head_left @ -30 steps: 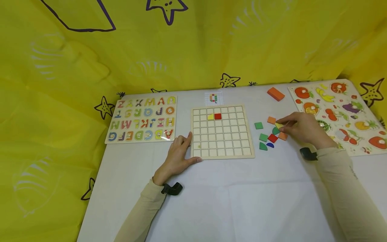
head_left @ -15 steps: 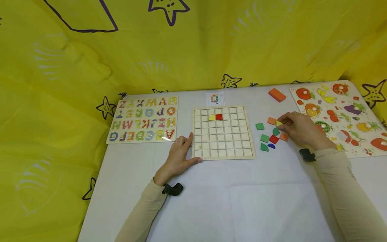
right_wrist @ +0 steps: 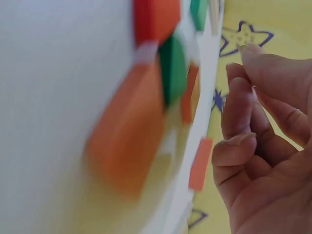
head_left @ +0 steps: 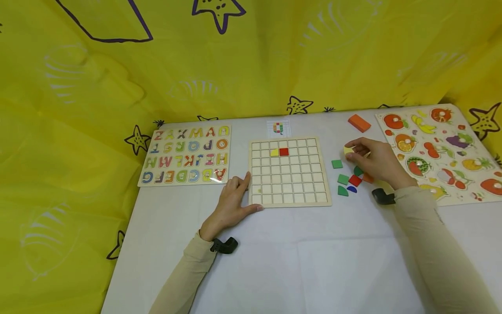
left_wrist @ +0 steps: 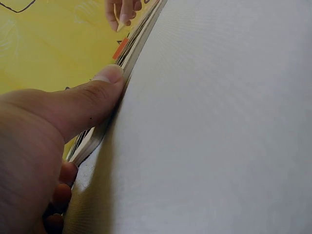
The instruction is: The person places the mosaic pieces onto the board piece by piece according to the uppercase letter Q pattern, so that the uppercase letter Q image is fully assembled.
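My left hand rests at the near left corner of a wooden grid board. Its straight thumb presses the front edge, while the forefinger touches the left side. On the board, a yellow tile and a red tile sit side by side in the second row. Right of the board, my right hand pinches another yellow tile between thumb and fingers, raised over the loose pieces. Below that hand lie a green quarter-round tile, a red tile and an orange tile.
Green tiles and a blue half-round piece lie beside the board. Behind it is a pattern card. An orange block lies at the back. An alphabet puzzle stands left, a fruit puzzle right.
My right hand has lifted the yellow tile from among the loose pieces and moved left and slightly back with it. My left hand stays at the board's corner.
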Demonstrator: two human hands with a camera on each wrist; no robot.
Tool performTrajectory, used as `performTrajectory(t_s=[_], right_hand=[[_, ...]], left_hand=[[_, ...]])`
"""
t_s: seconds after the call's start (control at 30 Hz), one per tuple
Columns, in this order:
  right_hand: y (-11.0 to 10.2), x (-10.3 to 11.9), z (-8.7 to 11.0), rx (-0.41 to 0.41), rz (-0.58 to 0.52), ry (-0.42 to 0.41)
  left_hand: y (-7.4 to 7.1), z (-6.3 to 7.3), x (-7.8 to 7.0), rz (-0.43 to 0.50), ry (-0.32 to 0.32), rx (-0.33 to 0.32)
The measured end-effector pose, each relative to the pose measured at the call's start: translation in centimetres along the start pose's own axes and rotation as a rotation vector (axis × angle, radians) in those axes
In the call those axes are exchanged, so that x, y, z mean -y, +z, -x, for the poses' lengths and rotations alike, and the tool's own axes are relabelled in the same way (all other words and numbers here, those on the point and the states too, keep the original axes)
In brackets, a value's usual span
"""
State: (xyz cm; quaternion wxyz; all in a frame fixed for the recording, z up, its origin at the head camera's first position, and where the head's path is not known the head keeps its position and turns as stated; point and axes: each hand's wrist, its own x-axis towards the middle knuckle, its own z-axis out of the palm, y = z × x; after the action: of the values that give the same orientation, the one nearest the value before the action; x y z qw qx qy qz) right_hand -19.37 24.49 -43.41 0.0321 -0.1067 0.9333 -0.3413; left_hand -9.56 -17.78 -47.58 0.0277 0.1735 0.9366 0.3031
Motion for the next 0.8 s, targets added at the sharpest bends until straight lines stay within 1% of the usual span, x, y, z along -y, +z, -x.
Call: performTrajectory(t_s=[0.1,0.2,0.43,0.6,0.8], right_hand=[[0.9,0.8,-0.6,-0.023,-0.029,-0.018],[1.8,1.6,-1.3,-0.022,-0.061,-0.015],[3.7,3.3,-2.9,0.022,-0.139,0.007],[4.9,4.5,-3.9,0.045,-0.155,-0.001],[6.2,5.7,-4.9,0.077,-0.181,-0.007]], left_hand=[[0.0,0.0,0.0,0.003,0.004,0.002],[-0.1,0.0,-0.1,0.007,0.004,0.005],[-0.1,0.0,-0.1,0.001,0.004,0.001],[-0.1,0.0,-0.1,0.008,-0.002,0.011],[0.0,0.0,0.0,0.004,0.003,0.000]])
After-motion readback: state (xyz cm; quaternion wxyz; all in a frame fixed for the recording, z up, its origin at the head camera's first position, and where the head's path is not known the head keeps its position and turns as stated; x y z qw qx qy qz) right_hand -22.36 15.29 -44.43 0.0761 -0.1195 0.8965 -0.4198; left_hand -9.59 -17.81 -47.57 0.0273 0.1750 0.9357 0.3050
